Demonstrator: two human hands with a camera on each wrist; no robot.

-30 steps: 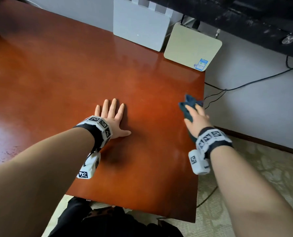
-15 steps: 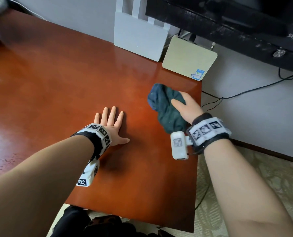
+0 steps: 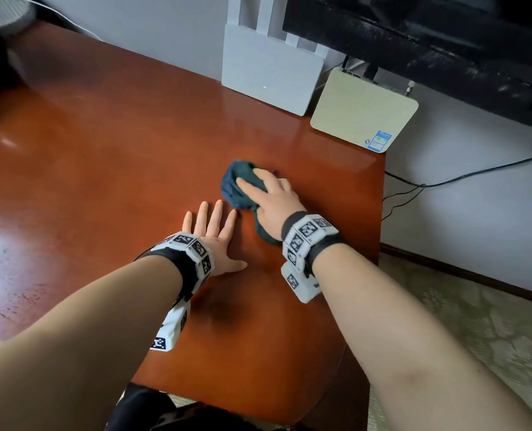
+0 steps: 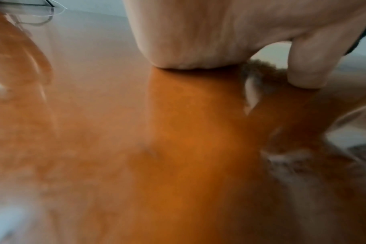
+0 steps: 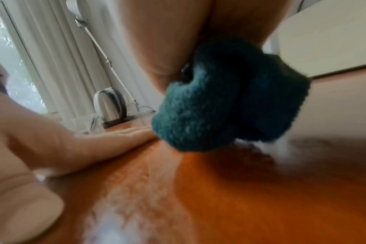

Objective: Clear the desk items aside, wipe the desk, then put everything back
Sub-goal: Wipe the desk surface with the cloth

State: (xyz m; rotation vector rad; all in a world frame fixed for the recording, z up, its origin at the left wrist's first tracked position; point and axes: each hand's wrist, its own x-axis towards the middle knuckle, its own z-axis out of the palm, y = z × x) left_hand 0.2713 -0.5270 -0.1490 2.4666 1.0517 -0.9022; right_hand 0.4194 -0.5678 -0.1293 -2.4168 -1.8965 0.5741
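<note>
A dark teal cloth (image 3: 236,181) lies bunched on the red-brown desk (image 3: 103,150), right of centre. My right hand (image 3: 270,194) lies on top and holds it against the wood, fingers draped over the bundle; the right wrist view shows the cloth (image 5: 230,107) wadded under the palm. Just left of it, my left hand (image 3: 210,225) rests flat on the desk with fingers spread and straight, holding nothing. The left wrist view shows the left hand (image 4: 198,33) on the glossy desk (image 4: 178,148).
A white router (image 3: 270,76) and a beige box (image 3: 364,110) lean against the wall at the desk's back right. A black TV (image 3: 444,35) hangs above, cables (image 3: 444,181) beside the right edge. A kettle (image 5: 110,104) stands at the far left end.
My right hand has swept the cloth from the desk's right edge leftward, lifted briefly, and now presses it down near the left hand. The left hand has stayed flat.
</note>
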